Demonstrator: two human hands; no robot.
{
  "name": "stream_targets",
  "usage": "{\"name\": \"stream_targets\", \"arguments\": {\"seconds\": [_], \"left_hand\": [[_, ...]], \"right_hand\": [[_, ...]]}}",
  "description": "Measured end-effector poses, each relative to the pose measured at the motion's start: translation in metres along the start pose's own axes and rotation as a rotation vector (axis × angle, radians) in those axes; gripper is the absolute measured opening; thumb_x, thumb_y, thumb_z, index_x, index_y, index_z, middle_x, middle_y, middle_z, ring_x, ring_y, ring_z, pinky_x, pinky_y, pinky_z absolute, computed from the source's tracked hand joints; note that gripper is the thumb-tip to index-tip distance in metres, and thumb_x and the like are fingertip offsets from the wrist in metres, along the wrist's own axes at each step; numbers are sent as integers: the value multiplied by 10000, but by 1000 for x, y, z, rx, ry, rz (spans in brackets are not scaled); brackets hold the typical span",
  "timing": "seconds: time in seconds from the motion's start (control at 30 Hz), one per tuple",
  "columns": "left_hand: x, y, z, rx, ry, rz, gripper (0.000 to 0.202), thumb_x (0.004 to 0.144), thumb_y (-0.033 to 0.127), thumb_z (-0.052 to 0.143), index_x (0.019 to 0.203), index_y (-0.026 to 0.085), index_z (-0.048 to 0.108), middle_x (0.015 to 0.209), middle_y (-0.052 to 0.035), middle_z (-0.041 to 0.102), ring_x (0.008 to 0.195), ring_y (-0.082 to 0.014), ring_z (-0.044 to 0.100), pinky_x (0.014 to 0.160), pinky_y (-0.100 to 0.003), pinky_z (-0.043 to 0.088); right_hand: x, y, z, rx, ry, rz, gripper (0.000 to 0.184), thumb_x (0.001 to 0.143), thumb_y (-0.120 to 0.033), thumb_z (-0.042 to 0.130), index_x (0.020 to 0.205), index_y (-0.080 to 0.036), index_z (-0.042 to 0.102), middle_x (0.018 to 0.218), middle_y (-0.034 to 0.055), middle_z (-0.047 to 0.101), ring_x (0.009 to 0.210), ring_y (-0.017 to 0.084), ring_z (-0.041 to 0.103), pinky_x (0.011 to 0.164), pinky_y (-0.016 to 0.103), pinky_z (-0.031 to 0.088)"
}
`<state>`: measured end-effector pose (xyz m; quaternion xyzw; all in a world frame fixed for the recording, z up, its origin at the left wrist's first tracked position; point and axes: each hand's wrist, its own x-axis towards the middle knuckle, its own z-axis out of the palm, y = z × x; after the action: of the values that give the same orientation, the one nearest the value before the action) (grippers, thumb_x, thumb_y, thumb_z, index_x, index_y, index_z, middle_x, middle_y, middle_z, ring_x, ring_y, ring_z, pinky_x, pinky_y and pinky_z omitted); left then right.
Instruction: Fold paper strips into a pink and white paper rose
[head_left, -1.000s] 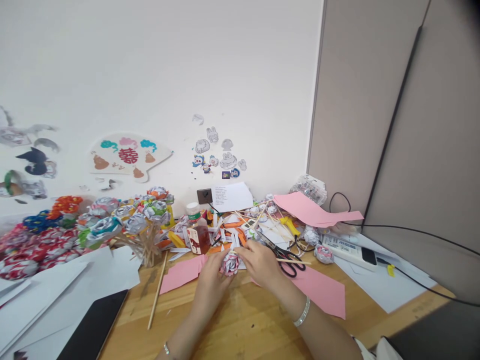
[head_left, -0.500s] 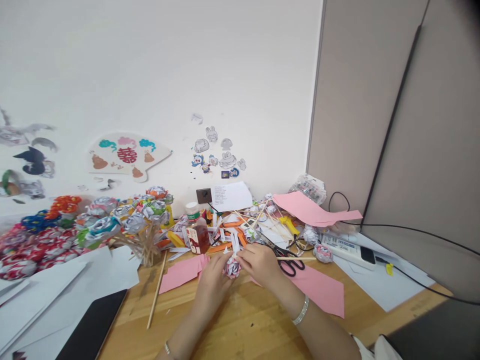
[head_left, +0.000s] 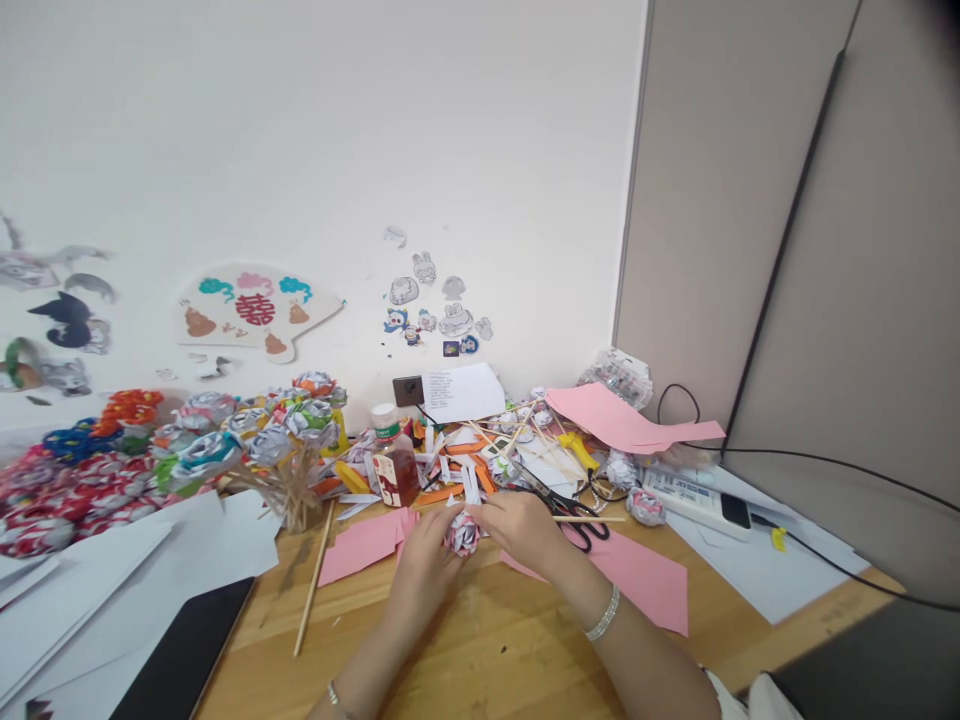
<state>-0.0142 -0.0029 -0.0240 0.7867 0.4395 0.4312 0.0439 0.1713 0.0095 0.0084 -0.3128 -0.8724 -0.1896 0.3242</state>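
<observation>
Between my two hands, low over the table, is a crumpled paper flower [head_left: 463, 536] in white, pink and dark tones. My left hand [head_left: 427, 555] curls round its left side with the fingers closed. From the right, my right hand [head_left: 519, 522] pinches its upper part, thumb and fingertips together. White paper strips [head_left: 471, 484] stand up just beyond the fingertips. Black-handled scissors [head_left: 587, 533] lie right of my right hand, with a thin wooden stick [head_left: 600, 519] across them. Pink paper sheets [head_left: 637, 580] spread beside my right wrist, and smaller pink pieces [head_left: 364, 545] left of my left hand.
Paper flowers on sticks [head_left: 210, 450] are heaped at the left. A red-labelled bottle [head_left: 395, 470] stands behind the hands. White sheets [head_left: 97, 570], a black tablet-like slab [head_left: 187, 650] and a long stick [head_left: 313, 585] lie left. A power strip [head_left: 701, 500] with cables sits right.
The paper flower has turned or tipped slightly and shows a little more between my hands. My right hand has shifted slightly left, its fingers staying at the flower's top.
</observation>
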Motion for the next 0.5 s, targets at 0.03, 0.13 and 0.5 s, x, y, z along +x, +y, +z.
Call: {"name": "stream_targets", "arguments": {"seconds": [0.03, 0.13, 0.5], "left_hand": [[0, -1, 0, -1, -4, 1, 415, 733, 138, 571, 1142, 209, 561, 1058, -97, 654, 967, -245, 599, 833, -404, 488], [0, -2, 1, -3, -30, 6, 443, 733, 125, 564, 1167, 212, 545, 1077, -100, 646, 981, -245, 596, 841, -405, 485], [-2, -5, 4, -28, -20, 12, 464, 729, 137, 565, 1188, 197, 526, 1077, -112, 642, 980, -249, 600, 839, -408, 492]], "right_hand": [[0, 1, 1, 13, -3, -1, 204, 943, -212, 428, 1014, -201, 619, 719, 23, 629, 651, 127, 569, 582, 221, 356], [-1, 3, 1, 40, -42, 7, 201, 939, -181, 420, 1031, -190, 599, 734, 21, 646, 662, 128, 587, 595, 218, 367], [1, 2, -2, 7, -191, 42, 164, 913, -146, 462, 1036, -192, 559, 773, 14, 676, 676, 135, 634, 572, 214, 373]]}}
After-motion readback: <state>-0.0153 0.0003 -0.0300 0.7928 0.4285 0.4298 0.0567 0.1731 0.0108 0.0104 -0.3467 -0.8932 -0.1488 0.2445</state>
